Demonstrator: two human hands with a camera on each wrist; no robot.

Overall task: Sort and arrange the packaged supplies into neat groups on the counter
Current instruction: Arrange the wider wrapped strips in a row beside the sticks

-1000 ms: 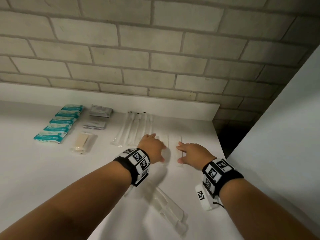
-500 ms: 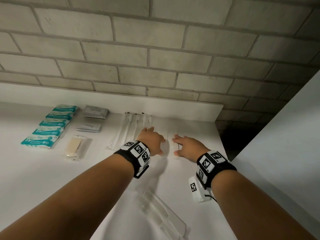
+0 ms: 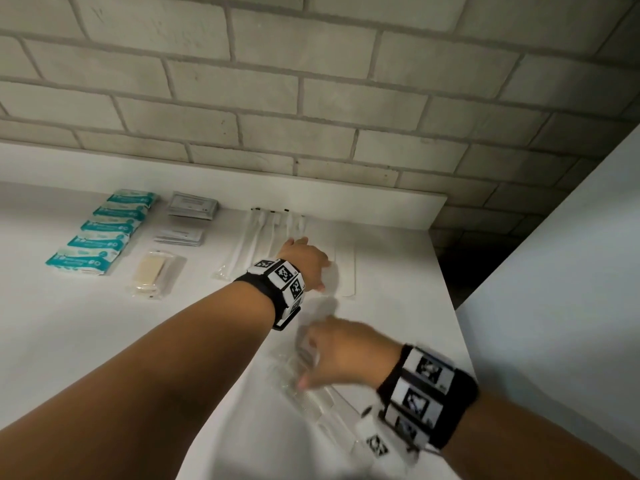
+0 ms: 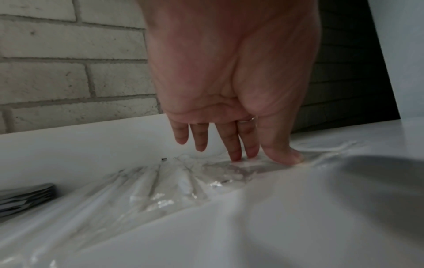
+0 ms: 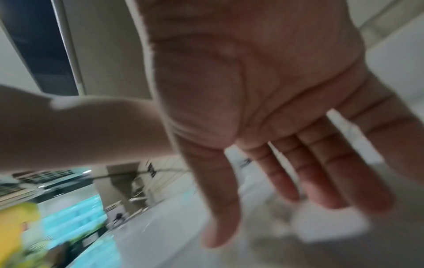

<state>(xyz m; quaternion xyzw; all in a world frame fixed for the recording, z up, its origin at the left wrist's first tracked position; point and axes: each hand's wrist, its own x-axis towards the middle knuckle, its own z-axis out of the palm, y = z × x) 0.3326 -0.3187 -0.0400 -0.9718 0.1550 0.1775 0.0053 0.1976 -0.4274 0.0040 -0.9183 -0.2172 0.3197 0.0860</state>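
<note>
- Five teal-and-white soft packets lie in a slanted row at the left of the white desk, already looking like a finished group.
- Just beside them sit a stack of grey foil sachets, a smaller pile of white flat sachets and a clear pouch with a beige pad inside (each kind apart from the others, so sorting seems well along).
- Long clear-wrapped white sticks fan out near the back ledge; right of them lie flat white sleeves.
- Left hand reaches far forward, palm down, fingers nearly straight, tips and thumb pressing clear wrapping flat against the desk; it pins rather than grips, probably to keep the slippery group from sliding.
- Right hand, blurred, hovers low over loose clear plastic sleeves near the desk's front edge, fingers spread and relaxed, nothing in its grasp.
- Those loose sleeves look like the remaining unsorted items, and the right hand seems set to gather them.
</note>
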